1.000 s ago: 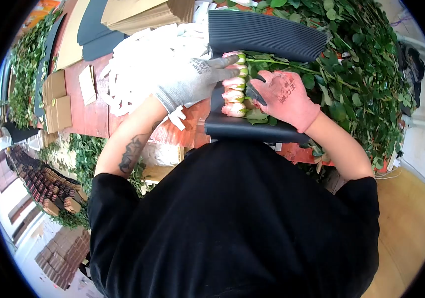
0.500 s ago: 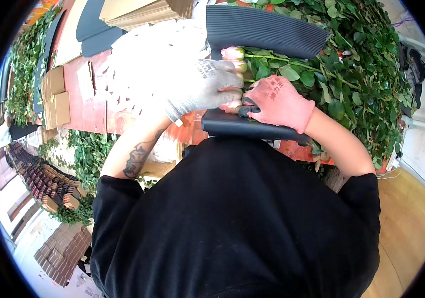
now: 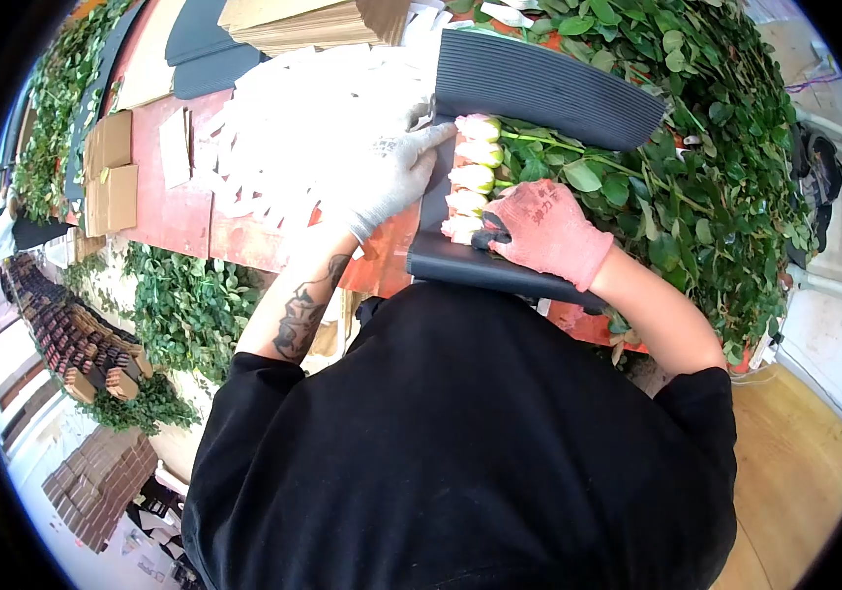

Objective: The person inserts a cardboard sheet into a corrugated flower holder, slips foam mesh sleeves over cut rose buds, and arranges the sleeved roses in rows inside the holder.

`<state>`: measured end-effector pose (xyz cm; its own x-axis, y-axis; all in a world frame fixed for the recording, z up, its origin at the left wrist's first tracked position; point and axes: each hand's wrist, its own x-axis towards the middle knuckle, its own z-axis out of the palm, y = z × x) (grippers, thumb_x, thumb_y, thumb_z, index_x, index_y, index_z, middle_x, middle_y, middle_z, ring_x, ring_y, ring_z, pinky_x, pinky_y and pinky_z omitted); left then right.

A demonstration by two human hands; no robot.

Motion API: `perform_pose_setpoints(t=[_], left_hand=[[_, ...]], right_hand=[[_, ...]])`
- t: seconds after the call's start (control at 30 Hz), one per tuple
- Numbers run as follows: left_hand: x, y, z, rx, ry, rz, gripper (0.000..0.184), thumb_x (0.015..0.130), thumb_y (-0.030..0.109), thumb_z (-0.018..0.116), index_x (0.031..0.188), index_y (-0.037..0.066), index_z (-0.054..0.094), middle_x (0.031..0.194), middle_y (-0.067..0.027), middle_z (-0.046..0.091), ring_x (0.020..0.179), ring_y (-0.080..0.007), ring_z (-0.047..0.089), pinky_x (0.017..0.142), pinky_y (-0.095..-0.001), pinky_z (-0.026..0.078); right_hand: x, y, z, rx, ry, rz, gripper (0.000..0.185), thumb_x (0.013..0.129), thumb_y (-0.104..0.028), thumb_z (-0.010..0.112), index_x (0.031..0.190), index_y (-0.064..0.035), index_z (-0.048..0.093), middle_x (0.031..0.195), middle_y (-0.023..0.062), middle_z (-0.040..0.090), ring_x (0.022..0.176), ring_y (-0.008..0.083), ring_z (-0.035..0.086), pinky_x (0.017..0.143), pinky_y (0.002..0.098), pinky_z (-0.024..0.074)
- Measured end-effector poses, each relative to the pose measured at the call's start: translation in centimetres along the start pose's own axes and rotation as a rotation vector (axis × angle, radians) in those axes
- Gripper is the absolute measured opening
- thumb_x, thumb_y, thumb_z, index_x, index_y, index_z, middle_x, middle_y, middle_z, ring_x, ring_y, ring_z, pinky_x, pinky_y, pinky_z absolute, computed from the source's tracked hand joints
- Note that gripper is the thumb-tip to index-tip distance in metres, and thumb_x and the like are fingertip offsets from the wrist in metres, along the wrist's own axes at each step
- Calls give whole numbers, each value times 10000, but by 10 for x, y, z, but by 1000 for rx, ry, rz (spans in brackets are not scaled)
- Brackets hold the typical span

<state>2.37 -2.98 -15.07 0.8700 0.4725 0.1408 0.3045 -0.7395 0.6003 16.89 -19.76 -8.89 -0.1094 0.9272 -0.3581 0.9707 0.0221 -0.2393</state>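
Note:
A row of several pale pink and green roses (image 3: 475,179) lies on black corrugated paper (image 3: 539,84), heads to the left, stems to the right. My left hand (image 3: 396,175), in a whitish glove, is beside the heads, its fingers stretched toward the top rose; nothing shows in its grip. In a pink glove with dark fingertips, my right hand (image 3: 547,231) has its fingers curled around the stems just below the lowest heads. The paper's near edge (image 3: 500,267) curls up in front of my body. Glove and leaves hide part of the stems.
White paper pieces (image 3: 288,128) are piled to the left. Behind them sit a stack of brown cardboard (image 3: 313,22) and black sheets (image 3: 207,59). Cut green foliage (image 3: 706,167) fills the right side. Small cardboard boxes (image 3: 111,187) stand on the red table (image 3: 170,221).
My left hand has drawn back left off the rose heads, uncovering the row. My right hand stays at the stems, slightly lower in view. The whole view has shifted a little.

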Motion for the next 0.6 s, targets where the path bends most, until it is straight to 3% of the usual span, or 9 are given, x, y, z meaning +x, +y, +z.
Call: perform_pose_setpoints(t=[0.17,0.23,0.3,0.33,0.43,0.47,0.53,0.57,0.6], left_hand=[[-3,6,-14,7,-13,49,370,825,65,534,1179,128,626,1228,-159,538,1082,-329,548,938,-364,437],[-19,23,-39,-150,25,-175,403,822,62,556,1221,105,597,1208,-156,570,1076,-293,572,927,-349,443],[-47,20,-68,-354,-333,-515,437,844,171,585,1266,68,542,1147,-152,605,1020,-215,614,848,-323,484],[-69,12,-69,-416,-478,-453,462,848,227,612,1266,46,536,1106,-139,625,999,-192,611,825,-312,488],[-132,-9,-15,-851,-731,-339,551,855,379,653,1242,4,540,1051,-119,649,944,-179,607,796,-303,492],[-135,7,-18,-807,-814,-588,465,865,386,645,1117,-3,611,943,-75,666,803,-149,609,705,-276,498],[-129,21,-30,-738,-908,-673,381,872,364,641,990,2,643,790,-46,652,637,-106,573,576,-249,476],[-130,31,-38,-804,-823,-722,330,884,340,631,905,11,650,662,-20,614,514,-61,501,463,-208,404],[-126,44,-53,-819,-819,-727,330,884,340,631,905,11,650,662,-20,614,514,-61,501,463,-208,404]], right_hand=[[-2,-3,-7,9,-7,30,327,786,-361,626,1024,-139,599,941,43,625,962,221,588,823,376,444],[-11,-3,-26,141,-75,78,361,781,-379,627,1048,-138,605,1006,43,621,1021,217,571,844,364,441],[-49,-10,-34,204,359,114,386,727,-227,701,1084,-114,609,1117,70,592,1111,258,521,923,389,417],[-65,-6,-32,296,578,135,416,703,-157,723,1100,-108,607,1141,78,583,1136,273,503,952,404,402],[-91,-2,-33,470,655,274,560,625,-153,780,1146,-101,579,1180,88,570,1069,287,518,955,396,406],[-94,-2,-30,569,667,301,559,629,-141,773,1150,-95,578,1201,89,561,1079,285,511,963,399,400],[-103,-8,-33,557,597,161,599,622,-208,774,1173,-94,569,1221,101,539,1100,299,499,965,405,399],[-109,-11,-36,504,528,49,632,620,-273,775,1187,-94,562,1227,112,527,1118,308,490,970,407,397],[-115,-15,-40,459,462,-63,670,618,-338,776,1201,-94,555,1234,122,515,1137,317,481,974,410,395]])
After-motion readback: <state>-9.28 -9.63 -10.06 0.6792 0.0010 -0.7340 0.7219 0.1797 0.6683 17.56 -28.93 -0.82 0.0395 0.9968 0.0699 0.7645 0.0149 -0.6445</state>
